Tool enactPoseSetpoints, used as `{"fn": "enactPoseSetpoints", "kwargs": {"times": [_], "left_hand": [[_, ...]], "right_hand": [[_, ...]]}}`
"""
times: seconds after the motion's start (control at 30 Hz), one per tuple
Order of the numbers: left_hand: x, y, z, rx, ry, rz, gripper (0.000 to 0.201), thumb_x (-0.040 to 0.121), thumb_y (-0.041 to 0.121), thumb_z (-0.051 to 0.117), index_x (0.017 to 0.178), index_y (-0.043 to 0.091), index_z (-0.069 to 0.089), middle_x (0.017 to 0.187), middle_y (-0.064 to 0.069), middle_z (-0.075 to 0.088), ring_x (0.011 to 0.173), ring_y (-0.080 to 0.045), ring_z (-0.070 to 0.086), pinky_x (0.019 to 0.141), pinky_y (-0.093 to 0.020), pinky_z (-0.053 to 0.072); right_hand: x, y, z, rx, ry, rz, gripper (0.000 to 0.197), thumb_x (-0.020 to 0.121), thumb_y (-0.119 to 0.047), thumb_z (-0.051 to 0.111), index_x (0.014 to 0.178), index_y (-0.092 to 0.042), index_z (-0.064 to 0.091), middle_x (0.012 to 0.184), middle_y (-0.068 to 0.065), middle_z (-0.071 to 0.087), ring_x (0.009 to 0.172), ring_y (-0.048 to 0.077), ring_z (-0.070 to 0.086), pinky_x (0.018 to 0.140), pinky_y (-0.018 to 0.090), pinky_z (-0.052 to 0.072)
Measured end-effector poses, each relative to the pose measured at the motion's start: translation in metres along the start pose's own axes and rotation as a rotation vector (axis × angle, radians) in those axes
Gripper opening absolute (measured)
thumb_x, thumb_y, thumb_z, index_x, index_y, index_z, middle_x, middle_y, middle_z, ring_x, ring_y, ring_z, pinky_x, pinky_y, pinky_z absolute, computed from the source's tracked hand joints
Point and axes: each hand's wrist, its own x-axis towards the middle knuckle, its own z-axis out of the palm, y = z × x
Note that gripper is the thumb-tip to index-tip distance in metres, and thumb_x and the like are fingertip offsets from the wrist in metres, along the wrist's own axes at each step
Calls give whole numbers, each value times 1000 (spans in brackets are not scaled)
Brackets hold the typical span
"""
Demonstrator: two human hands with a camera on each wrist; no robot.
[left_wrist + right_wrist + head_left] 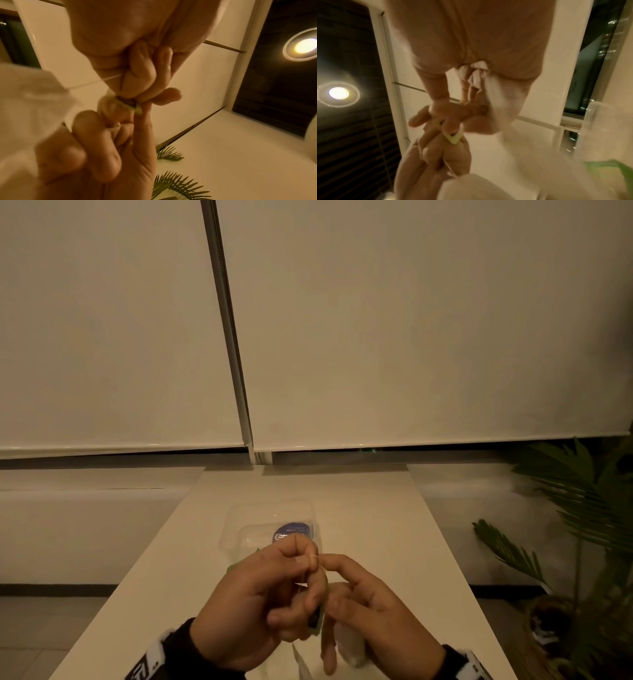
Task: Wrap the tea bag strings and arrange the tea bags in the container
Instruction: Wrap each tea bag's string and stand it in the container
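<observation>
Above the white tabletop, both hands meet. Left hand: fingers curled, grip pinching the thin pale string and small green paper tag. Right hand: grip curled round the white tea bag, forefinger extended to the string. Beyond both grips sits the clear plastic container.

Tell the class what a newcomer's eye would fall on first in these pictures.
First, the left hand and right hand meeting low over the white table, pinching a thin string and a green tag. The right hand also holds a white tea bag. Behind them stands a clear container.
</observation>
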Motion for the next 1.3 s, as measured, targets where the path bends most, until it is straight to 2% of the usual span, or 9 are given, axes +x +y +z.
{"fn": "enactPoseSetpoints", "kwargs": {"times": [0.1,0.2,0.37,0.63,0.77,0.87,1.0,1.13,1.3], "left_hand": [[-4,0,0,31,-17,7,10,82,16,64,85,10,57,58,-15,50,35,-7,24,41,-17,21],[-10,6,3,77,-6,18,11,81,17,65,86,11,57,57,-15,50,35,-8,23,41,-18,19],[-18,14,7,141,18,33,19,78,18,66,89,7,55,57,-18,51,38,-9,17,41,-18,16],[-28,20,19,270,5,80,17,78,25,65,82,10,56,70,-25,56,36,-11,22,40,-20,15],[-30,22,22,296,12,92,13,83,21,62,81,10,55,68,-20,52,36,-12,23,39,-19,18],[-28,20,24,447,99,140,15,86,25,51,81,11,51,57,-21,52,38,-14,22,39,-18,21],[-16,14,14,761,154,180,20,88,28,49,92,9,52,67,-18,67,40,-16,26,39,-18,27],[4,0,4,774,11,-46,18,90,13,61,97,-3,57,81,-13,72,45,-15,38,51,-19,40],[6,-9,18,532,-322,-185,13,88,-3,61,85,7,68,68,1,66,41,-3,46,44,-15,37]], "right_hand": [[2,-6,1,70,19,-17,40,80,-30,77,109,-11,58,75,16,59,52,19,45,45,22,39],[0,-13,0,167,93,-50,29,73,-18,78,91,-13,55,59,3,46,45,10,32,41,17,25],[-6,-35,1,150,101,-149,30,76,-32,78,85,-14,56,54,2,40,43,10,30,41,23,17],[-14,-55,-3,-211,161,-372,14,88,-25,56,88,-11,58,81,12,67,49,21,35,44,26,31],[-15,-60,-2,-242,160,-389,15,88,-25,53,87,-11,54,78,13,68,50,31,29,43,30,28],[-19,-63,-2,-322,191,-418,13,86,-27,55,83,-15,58,72,10,66,51,24,39,48,25,37],[-18,-71,0,-540,174,-448,10,85,-23,57,79,-17,62,70,4,59,61,30,51,56,48,45],[-8,-80,1,-690,35,-394,17,84,1,58,74,-13,61,71,-9,56,61,6,54,57,14,42],[5,-84,-6,-637,-55,-289,17,81,-1,56,74,-16,60,70,-4,55,62,13,51,60,25,42]]}}
